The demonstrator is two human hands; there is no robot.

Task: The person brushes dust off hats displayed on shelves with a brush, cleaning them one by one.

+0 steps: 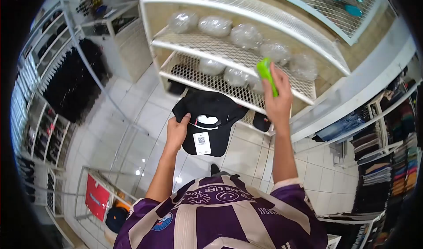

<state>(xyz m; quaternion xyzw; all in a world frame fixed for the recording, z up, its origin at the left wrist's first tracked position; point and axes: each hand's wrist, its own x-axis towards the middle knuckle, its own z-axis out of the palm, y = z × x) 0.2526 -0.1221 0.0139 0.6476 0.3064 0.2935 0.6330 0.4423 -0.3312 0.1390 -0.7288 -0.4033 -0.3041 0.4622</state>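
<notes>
My left hand (177,133) grips a black cap (211,101) by its side, thumb on top and fingers underneath. The cap is turned with its back opening and strap facing me. From it hangs a white tag (202,143) with a QR code, lying over the black brim. Off to the right and higher, my right hand (279,94) is closed around a bright green hand-held tool (265,70), apart from the cap. The tool has a wider top end and a narrow lower end; its exact kind is not clear.
Ahead stands a white mesh shelf rack (194,39) with several clear plastic-wrapped bundles (245,36). Clothes hang on a rack (77,79) at left. Folded garments (374,178) fill shelves at right. A red item (97,197) and another dark cap (116,219) are at lower left.
</notes>
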